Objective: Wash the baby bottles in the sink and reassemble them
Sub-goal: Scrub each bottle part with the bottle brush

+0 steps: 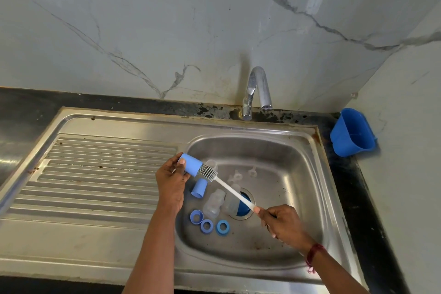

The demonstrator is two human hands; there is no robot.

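My left hand [170, 176] grips a blue bottle cap [191, 164] over the left edge of the sink basin [298, 174]. My right hand [284, 224] holds the white handle of a bottle brush [235, 194]; its bristle head [208, 172] sits at the cap's open mouth. In the basin lie a second blue cap [198, 188], a clear bottle [214, 203], another clear bottle [232, 203] beside it, three blue collar rings [206, 225] in a row, and clear teats [236, 176] toward the back.
A chrome tap [256, 93] stands behind the basin, with no water seen running. The ribbed drainboard [95, 174] stretches to the left. A blue plastic holder [353, 132] hangs on the right wall. Something blue sits in the drain [243, 206].
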